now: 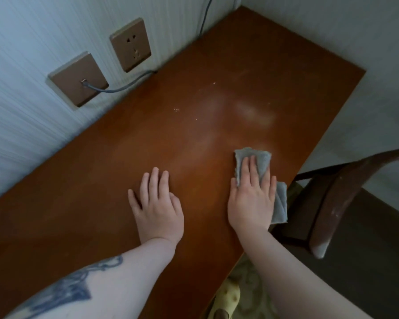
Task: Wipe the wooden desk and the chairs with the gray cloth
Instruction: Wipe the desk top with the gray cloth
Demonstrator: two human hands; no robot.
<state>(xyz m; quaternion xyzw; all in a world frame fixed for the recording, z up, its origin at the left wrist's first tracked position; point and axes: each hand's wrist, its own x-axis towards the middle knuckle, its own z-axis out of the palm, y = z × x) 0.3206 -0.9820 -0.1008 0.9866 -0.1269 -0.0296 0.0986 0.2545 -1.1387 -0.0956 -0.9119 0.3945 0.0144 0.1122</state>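
The wooden desk (166, 125) fills the middle of the view, reddish brown, with pale dusty smears and small white specks toward its far end. My right hand (251, 199) lies flat with straight fingers on the folded gray cloth (260, 160), pressing it onto the desk near the right edge. Part of the cloth sticks out beyond the little finger. My left hand (158, 203) rests flat on the bare desk to the left of it, fingers spread, holding nothing. A dark wooden chair (336, 199) stands just off the desk's right edge.
The desk sits in a corner between two pale walls. Two brown wall plates (130, 43) are on the left wall, one with a blue cable (118, 87) running down behind the desk. A yellow slipper (228, 298) and patterned floor show below the front edge.
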